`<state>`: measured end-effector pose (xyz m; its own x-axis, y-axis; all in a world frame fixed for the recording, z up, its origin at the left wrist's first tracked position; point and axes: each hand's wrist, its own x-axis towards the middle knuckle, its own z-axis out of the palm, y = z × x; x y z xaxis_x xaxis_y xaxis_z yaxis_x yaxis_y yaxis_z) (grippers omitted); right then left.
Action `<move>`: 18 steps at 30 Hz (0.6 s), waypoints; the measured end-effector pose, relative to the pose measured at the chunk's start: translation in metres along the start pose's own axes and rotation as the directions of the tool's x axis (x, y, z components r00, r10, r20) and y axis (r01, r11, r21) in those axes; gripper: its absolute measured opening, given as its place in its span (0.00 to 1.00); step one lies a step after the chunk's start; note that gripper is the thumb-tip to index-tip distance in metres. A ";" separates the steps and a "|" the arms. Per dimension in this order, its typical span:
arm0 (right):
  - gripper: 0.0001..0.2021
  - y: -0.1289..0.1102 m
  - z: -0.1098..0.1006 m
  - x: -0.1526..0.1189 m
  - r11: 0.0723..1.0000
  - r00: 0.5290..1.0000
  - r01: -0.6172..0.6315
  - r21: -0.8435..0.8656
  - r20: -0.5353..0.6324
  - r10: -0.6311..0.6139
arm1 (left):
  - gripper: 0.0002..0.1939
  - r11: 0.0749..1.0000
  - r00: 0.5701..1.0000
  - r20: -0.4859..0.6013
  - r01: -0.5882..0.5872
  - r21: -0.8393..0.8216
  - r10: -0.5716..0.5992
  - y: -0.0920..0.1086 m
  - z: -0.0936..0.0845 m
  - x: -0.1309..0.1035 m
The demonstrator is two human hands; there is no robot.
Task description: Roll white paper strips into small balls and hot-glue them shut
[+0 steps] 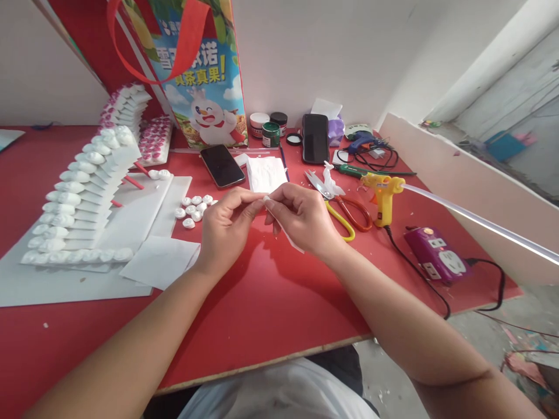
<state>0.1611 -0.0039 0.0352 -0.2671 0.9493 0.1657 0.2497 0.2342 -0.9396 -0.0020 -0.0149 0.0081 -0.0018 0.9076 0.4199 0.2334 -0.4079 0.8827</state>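
Note:
My left hand (229, 224) and my right hand (303, 218) meet above the red table, both with fingers pinched. Between their fingertips is a strip of thin white paper (292, 238), its tail hanging below my right hand. The pinched end is mostly hidden by my thumbs. Close to my left hand lie several small white paper rosettes (190, 210). A stack of white tissue paper (265, 173) rests just beyond my hands. Scissors (338, 208) with yellow and orange handles lie open to the right of my right hand.
An arched white paper model (94, 186) trimmed with rosettes stands at left. Two phones (222, 166), paint jars (271, 135) and a printed bag (201, 87) are behind. At right are a yellow glue gun (383, 198) with a long glue stick and a purple power socket (437, 253).

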 end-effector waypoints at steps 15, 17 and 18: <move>0.27 -0.002 -0.011 0.011 0.826 0.917 -0.383 0.414 0.276 0.287 | 0.10 0.983 0.990 -0.079 -0.102 0.154 0.116 0.001 -0.002 0.002; 0.26 0.000 -0.014 0.015 0.693 0.850 -0.510 0.510 0.424 0.314 | 0.10 0.988 0.995 -0.059 -0.076 0.131 0.085 0.000 -0.003 0.002; 0.24 0.001 -0.014 0.015 0.643 0.824 -0.550 0.533 0.471 0.315 | 0.10 0.991 0.996 -0.053 -0.065 0.120 0.072 -0.001 -0.003 0.002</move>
<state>0.1700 0.0138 0.0408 -0.5795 0.7574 -0.3008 -0.1882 -0.4835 -0.8549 -0.0055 -0.0127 0.0087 -0.0363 0.8693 0.4929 0.3484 -0.4513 0.8216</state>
